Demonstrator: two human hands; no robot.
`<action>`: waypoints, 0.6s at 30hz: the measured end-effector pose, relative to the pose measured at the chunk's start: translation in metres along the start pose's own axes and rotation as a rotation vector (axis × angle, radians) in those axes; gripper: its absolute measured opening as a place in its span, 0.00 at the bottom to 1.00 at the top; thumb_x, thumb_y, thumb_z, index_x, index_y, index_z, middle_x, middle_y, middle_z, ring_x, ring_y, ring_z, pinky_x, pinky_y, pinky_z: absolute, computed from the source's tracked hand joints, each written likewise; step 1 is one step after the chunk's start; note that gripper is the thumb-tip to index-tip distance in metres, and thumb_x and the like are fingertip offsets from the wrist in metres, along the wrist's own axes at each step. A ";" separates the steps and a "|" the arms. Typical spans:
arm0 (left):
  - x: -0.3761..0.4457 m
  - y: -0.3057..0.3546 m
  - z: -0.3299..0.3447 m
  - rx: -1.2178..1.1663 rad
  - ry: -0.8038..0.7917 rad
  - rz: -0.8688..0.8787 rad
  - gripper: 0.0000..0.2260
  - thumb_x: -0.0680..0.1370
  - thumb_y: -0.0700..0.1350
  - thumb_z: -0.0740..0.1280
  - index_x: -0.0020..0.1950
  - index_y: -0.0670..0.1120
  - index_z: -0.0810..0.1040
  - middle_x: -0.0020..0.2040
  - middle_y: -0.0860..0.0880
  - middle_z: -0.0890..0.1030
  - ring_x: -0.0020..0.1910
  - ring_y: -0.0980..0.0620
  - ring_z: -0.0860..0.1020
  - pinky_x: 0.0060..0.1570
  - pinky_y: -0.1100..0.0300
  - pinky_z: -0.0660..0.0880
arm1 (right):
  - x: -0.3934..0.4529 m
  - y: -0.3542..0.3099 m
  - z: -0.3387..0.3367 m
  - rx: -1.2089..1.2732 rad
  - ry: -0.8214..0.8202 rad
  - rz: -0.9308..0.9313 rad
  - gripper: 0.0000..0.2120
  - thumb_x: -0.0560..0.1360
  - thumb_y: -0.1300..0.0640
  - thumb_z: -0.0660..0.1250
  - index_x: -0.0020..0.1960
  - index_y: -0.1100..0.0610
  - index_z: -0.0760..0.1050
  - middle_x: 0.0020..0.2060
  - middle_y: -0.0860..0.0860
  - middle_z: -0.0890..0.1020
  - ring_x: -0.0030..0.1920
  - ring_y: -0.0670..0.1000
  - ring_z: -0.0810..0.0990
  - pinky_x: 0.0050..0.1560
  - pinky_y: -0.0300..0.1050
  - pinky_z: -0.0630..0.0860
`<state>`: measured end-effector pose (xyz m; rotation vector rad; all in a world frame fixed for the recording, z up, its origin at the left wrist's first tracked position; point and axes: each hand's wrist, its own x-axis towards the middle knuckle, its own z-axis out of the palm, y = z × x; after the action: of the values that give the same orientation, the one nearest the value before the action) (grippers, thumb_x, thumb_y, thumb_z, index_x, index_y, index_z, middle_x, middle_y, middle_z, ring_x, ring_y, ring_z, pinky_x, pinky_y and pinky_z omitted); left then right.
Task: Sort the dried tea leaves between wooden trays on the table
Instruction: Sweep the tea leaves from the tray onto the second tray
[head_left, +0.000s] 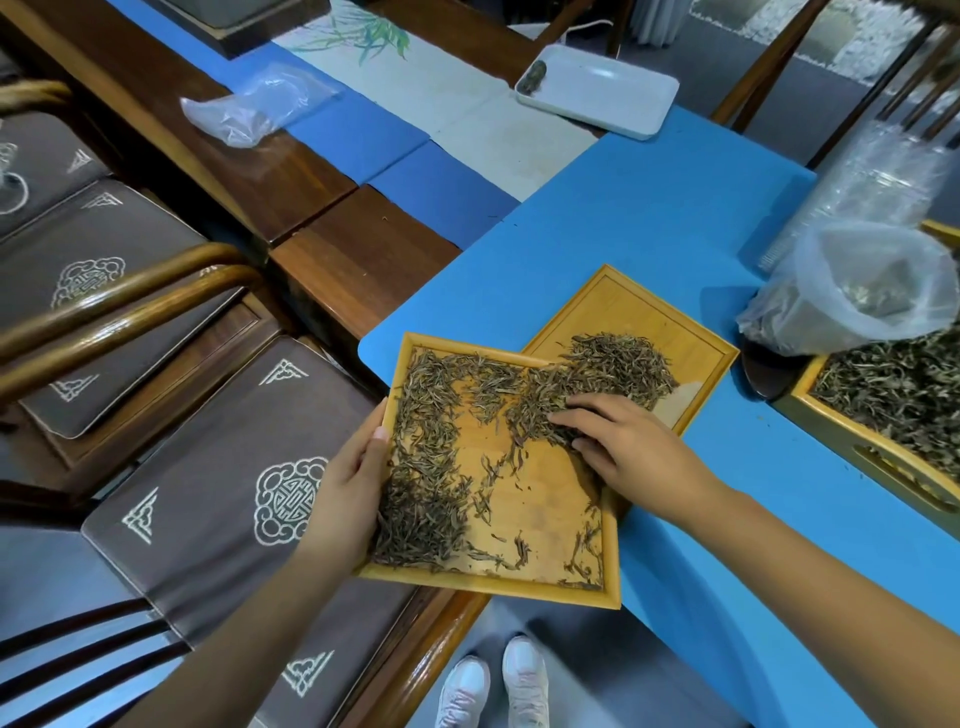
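A square wooden tray (540, 525) is held tilted over the table's near corner, its far right corner overlapping a second wooden tray (618, 304) that lies flat on the blue table. Dried tea leaves (431, 467) are spread over the held tray, thickest along its left side. A pile of tea leaves (618, 364) lies where the two trays meet. My left hand (353, 483) grips the held tray's left edge, thumb on the rim. My right hand (618, 441) rests with spread fingers on the leaves at the tray's far right corner.
A third wooden tray (852, 452) full of tea leaves sits at the right edge. A plastic bag (857, 291) of leaves stands behind it. A white tray (602, 93) lies far back. Cushioned wooden chairs (171, 415) stand left. White shoes (493, 686) show on the floor below.
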<state>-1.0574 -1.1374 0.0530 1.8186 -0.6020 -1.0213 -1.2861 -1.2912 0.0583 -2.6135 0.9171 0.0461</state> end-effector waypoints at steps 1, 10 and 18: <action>-0.001 0.000 -0.001 -0.007 -0.007 0.001 0.13 0.80 0.56 0.55 0.55 0.75 0.73 0.55 0.64 0.81 0.57 0.59 0.78 0.56 0.58 0.72 | 0.001 0.000 0.000 -0.003 -0.001 0.004 0.18 0.78 0.57 0.60 0.67 0.50 0.69 0.67 0.50 0.71 0.67 0.53 0.68 0.66 0.48 0.66; -0.005 -0.009 -0.007 -0.048 -0.026 -0.003 0.13 0.80 0.55 0.56 0.57 0.72 0.73 0.57 0.61 0.81 0.58 0.58 0.78 0.59 0.57 0.72 | 0.008 0.002 -0.001 0.022 0.016 0.028 0.18 0.78 0.59 0.60 0.67 0.51 0.69 0.66 0.51 0.72 0.66 0.53 0.69 0.66 0.46 0.65; -0.005 -0.015 -0.011 -0.041 -0.055 0.011 0.13 0.80 0.56 0.56 0.62 0.68 0.72 0.60 0.61 0.79 0.61 0.58 0.76 0.65 0.49 0.70 | 0.013 0.006 -0.005 0.053 0.026 0.101 0.17 0.78 0.60 0.59 0.67 0.52 0.69 0.65 0.51 0.72 0.65 0.54 0.69 0.64 0.46 0.67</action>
<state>-1.0512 -1.1218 0.0437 1.7546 -0.6196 -1.0723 -1.2796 -1.3054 0.0594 -2.5231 1.0441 0.0132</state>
